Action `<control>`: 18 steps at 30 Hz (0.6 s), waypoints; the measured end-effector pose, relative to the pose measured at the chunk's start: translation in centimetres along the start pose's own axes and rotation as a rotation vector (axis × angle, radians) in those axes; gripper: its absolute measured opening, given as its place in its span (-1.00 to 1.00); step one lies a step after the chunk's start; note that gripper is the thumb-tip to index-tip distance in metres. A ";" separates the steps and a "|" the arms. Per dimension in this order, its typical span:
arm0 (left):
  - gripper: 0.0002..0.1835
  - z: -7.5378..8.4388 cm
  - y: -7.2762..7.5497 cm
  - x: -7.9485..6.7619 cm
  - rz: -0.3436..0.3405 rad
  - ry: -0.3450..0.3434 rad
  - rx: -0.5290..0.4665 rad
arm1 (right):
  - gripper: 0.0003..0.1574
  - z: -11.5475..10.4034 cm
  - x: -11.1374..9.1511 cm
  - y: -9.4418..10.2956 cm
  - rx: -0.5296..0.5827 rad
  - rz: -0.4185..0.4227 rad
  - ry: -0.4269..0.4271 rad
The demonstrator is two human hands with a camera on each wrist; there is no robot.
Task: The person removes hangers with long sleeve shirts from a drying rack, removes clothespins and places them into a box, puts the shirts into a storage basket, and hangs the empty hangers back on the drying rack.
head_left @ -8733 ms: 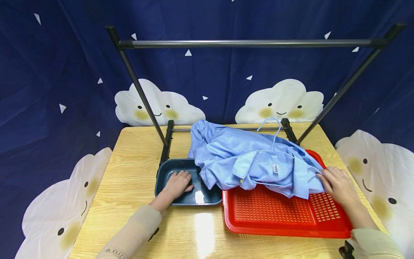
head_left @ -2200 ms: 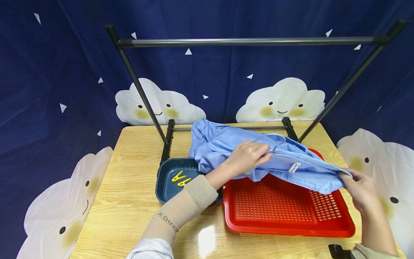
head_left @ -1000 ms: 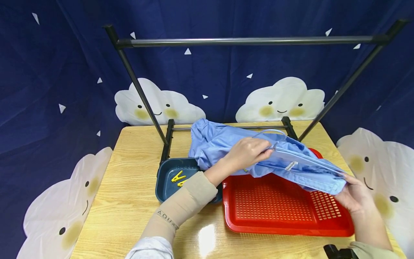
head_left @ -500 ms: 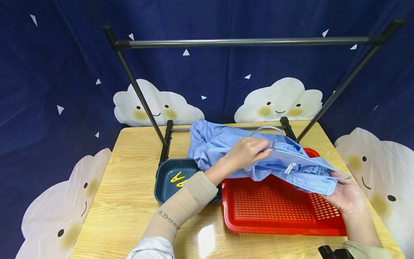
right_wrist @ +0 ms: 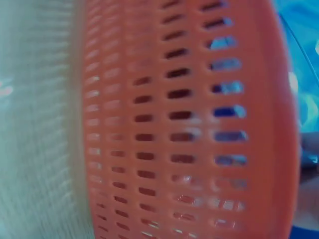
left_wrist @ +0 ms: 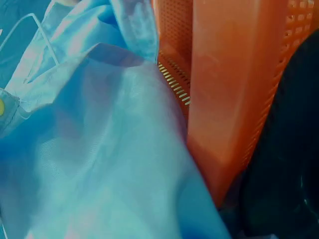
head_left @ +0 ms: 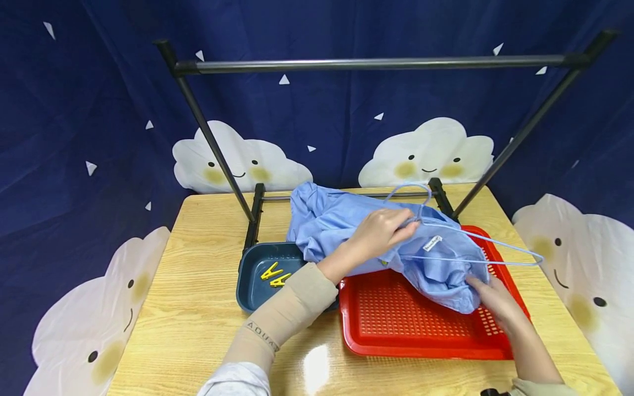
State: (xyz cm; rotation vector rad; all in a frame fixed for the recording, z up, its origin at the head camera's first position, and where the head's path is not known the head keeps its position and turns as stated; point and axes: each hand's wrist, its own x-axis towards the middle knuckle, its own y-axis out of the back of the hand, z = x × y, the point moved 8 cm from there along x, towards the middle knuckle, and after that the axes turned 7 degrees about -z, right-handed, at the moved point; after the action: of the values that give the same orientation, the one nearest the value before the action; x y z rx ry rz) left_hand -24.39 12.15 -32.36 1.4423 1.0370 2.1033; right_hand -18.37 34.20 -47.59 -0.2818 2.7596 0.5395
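A light blue shirt (head_left: 342,214) lies bunched across the back of the red basket (head_left: 426,351), its white label (head_left: 432,243) facing up. My left hand (head_left: 378,234) grips the neck of a blue wire hanger (head_left: 541,258) just below the hook. The hanger's right arm sticks out bare past the shirt; its left side is hidden by my hand and the cloth. My right hand (head_left: 495,300) pinches the shirt's edge below the bare arm. The left wrist view is filled mostly by shirt cloth (left_wrist: 109,159). Only a sliver of right hand (right_wrist: 309,199) appears beyond the basket in the right wrist view.
A dark blue tray (head_left: 242,300) with yellow clothespins (head_left: 270,270) stands left of the basket. Behind, a black-framed rack rises with its metal bar (head_left: 381,65) across the top. All stand on a wooden table (head_left: 198,275) before a navy curtain (head_left: 337,33).
My left hand has gone from the tray to the hanger, uncovering the clothespins. My right hand has drawn the shirt edge leftward and down, off the hanger's right arm, which is now exposed.
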 end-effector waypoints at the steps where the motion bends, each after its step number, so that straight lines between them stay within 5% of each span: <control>1: -0.91 -0.1 -0.1 0.0 -0.001 0.008 -0.005 | -0.31 -0.4 -0.1 -0.1 -0.139 0.042 0.008; 3: -0.91 -0.3 -0.3 -0.1 -0.006 0.025 -0.010 | -0.37 -1.1 -0.2 -0.5 -0.325 0.113 0.038; 7: -0.90 -0.5 -0.7 -0.2 -0.013 0.048 -0.007 | -0.52 -1.5 0.1 -1.5 -0.469 0.170 0.087; 18: -0.90 -0.5 -1.2 -0.4 -0.022 0.066 -0.010 | -0.69 -0.8 0.8 -3.0 -0.530 0.154 0.065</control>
State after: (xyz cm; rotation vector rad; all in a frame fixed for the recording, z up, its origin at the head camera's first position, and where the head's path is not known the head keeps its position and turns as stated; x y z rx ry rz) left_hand -24.82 12.48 -33.56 1.3588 1.0601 2.1502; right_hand -18.62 31.04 -48.19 -0.2056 2.6642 1.3225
